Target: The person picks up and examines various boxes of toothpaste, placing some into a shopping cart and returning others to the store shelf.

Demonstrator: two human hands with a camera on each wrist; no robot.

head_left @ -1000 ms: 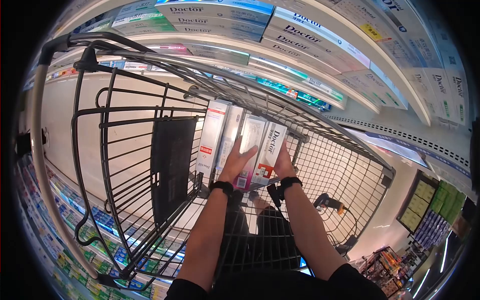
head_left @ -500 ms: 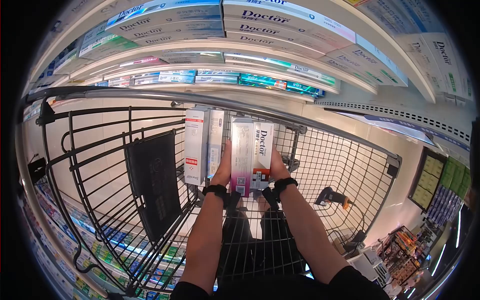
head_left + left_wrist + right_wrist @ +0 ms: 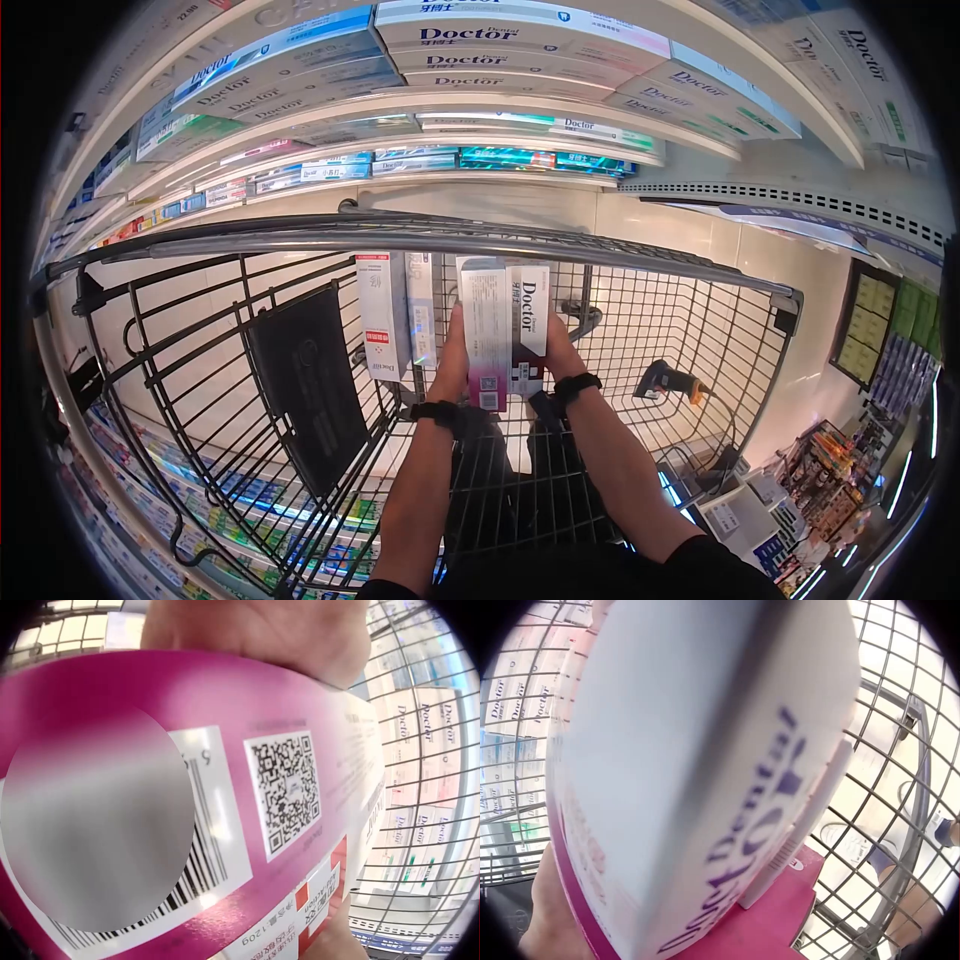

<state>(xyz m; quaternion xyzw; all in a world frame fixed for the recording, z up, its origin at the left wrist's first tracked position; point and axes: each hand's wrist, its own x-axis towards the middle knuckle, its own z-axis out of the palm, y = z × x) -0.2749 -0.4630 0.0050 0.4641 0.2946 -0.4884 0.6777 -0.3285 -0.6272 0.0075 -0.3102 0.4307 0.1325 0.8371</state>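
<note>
Two toothpaste boxes stand side by side between my hands over the shopping cart: one white with a pink lower end (image 3: 487, 335), the other white with "Doctor" lettering (image 3: 529, 310). My left hand (image 3: 453, 355) holds the pair from the left side, its palm along the pink-ended box. From the other side my right hand (image 3: 566, 355) grips the "Doctor" box; its fingers are partly hidden behind it. The left wrist view shows a QR code (image 3: 283, 795) and a barcode on the pink end. Left of the pair, two more upright toothpaste boxes (image 3: 380, 315) stand in the cart.
The wire cart (image 3: 690, 290) surrounds the hands, with a black flap panel (image 3: 305, 390) on the left. A dark handheld device with an orange part (image 3: 665, 382) and a cable lies at the right. Shelves stacked with toothpaste boxes (image 3: 480, 60) run along the far side.
The two held boxes have come away from the other two, leaving a gap, and are now pressed together. My left hand has gone from lying across the boxes to the pair's left side.
</note>
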